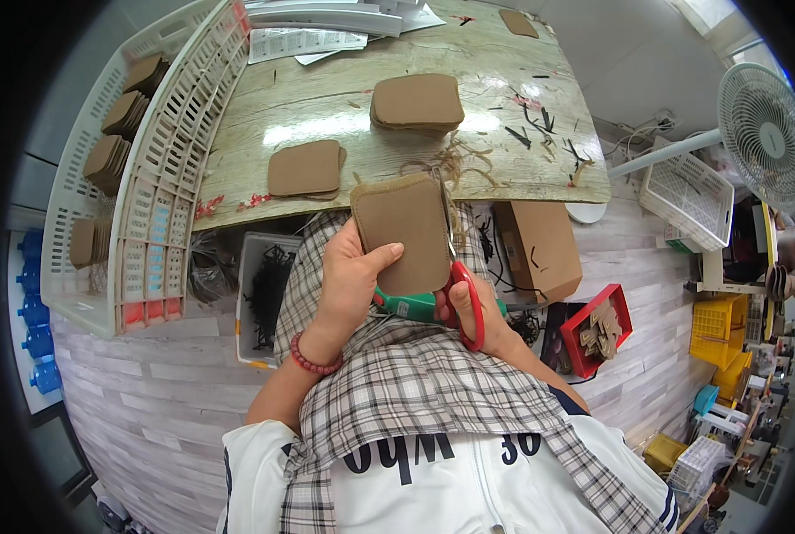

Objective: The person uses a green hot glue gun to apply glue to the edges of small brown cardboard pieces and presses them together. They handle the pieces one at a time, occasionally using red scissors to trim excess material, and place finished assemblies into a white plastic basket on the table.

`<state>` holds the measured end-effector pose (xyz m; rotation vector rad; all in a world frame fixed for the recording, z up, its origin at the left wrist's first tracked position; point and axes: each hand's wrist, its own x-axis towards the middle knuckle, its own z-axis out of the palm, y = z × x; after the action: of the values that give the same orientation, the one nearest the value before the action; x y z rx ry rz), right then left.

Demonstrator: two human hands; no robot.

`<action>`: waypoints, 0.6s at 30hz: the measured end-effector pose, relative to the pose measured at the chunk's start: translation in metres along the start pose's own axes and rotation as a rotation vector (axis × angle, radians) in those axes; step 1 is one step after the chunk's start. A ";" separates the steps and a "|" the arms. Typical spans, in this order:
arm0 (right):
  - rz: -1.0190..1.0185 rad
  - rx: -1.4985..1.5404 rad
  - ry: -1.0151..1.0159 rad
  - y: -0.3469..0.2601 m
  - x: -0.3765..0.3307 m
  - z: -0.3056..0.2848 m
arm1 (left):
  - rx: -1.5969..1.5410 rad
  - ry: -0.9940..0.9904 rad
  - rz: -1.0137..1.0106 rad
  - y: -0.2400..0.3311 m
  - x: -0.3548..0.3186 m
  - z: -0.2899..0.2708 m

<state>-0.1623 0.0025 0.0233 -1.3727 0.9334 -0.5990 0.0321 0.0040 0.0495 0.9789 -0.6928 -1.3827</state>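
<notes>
In front of my body, my left hand (351, 274) grips a brown rounded rectangular patch (401, 233) of leather-like material, thumb on its face. Stitching runs along the patch's border. My right hand (493, 322) is closed round the red-handled scissors (478, 307). Their blades point up along the right edge of the patch, close to its upper right corner; whether they are cutting cannot be told. A green tool or bottle (406, 307) lies on my lap beneath the patch. On the table, a stack of similar patches (417, 100) and a smaller pile (303, 169) lie just beyond my hands.
Brown trimmings (465, 165) and dark scraps (540, 125) litter the wooden table (326, 98). At the left stands a white plastic crate (170, 169) with patch stacks. Below are a scrap bin (253, 254), a cardboard box (544, 254) and a red tray (624, 311). A fan (765, 133) stands right.
</notes>
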 end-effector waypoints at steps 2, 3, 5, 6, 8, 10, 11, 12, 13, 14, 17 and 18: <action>0.003 0.004 0.005 0.003 0.000 0.000 | -0.005 -0.004 0.000 -0.001 0.000 0.000; 0.004 0.006 0.005 0.003 0.000 0.000 | -0.009 -0.005 0.001 -0.001 0.000 0.000; -0.008 -0.008 0.002 0.004 0.000 0.000 | -0.017 -0.004 0.000 -0.002 0.000 0.000; -0.010 -0.011 0.004 0.002 -0.001 0.000 | -0.019 -0.008 -0.001 -0.001 0.000 0.000; -0.038 -0.019 0.018 0.002 -0.001 0.000 | -0.021 -0.012 -0.004 -0.001 -0.001 0.000; -0.089 -0.026 0.044 0.003 0.000 0.001 | -0.018 -0.013 -0.005 -0.002 0.000 0.000; -0.087 -0.031 0.044 0.003 0.000 0.001 | -0.021 -0.015 -0.007 -0.001 0.000 0.000; -0.084 -0.037 0.043 0.003 0.000 0.001 | -0.024 -0.015 -0.009 0.000 -0.001 0.001; -0.082 -0.042 0.042 0.003 -0.001 0.001 | -0.027 -0.016 -0.011 0.000 -0.001 0.001; -0.070 -0.039 0.042 0.002 -0.001 0.001 | -0.025 -0.014 -0.007 0.000 -0.001 0.001; -0.044 -0.035 0.044 -0.001 -0.002 0.001 | -0.037 0.012 -0.036 -0.001 -0.002 0.001; -0.039 -0.036 0.047 -0.001 -0.002 0.001 | -0.041 0.006 -0.042 -0.001 -0.001 0.001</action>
<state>-0.1621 0.0047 0.0251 -1.4169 0.9610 -0.6492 0.0310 0.0052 0.0490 0.9695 -0.6399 -1.4246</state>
